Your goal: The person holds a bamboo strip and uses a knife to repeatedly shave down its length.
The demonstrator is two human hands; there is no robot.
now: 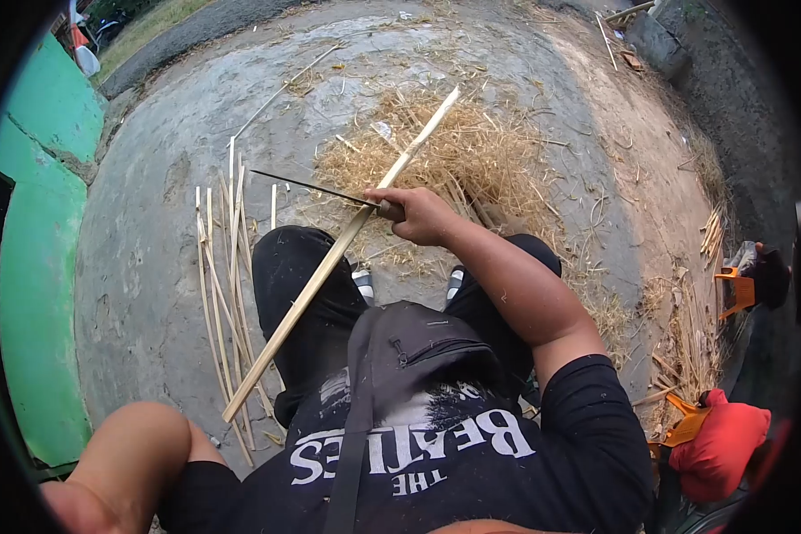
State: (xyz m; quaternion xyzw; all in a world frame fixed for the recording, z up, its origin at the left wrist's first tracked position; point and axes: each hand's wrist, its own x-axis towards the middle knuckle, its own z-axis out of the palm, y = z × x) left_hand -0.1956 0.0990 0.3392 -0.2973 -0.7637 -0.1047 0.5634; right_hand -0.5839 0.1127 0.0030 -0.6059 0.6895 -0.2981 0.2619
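Note:
My right hand is closed round the handle of a knife, whose thin dark blade points to the left. A long pale bamboo strip lies slantwise under that hand and across my left thigh, its far end over the shavings. My left hand is at the lower left edge, blurred and mostly cut off; its fingers are hidden. Several narrow strips lie on the ground to the left of my leg.
A heap of curly shavings lies ahead of my feet. At left stands a green wall. On the right are more split strips, orange plastic chairs, and something red. A dark bag rests on my lap.

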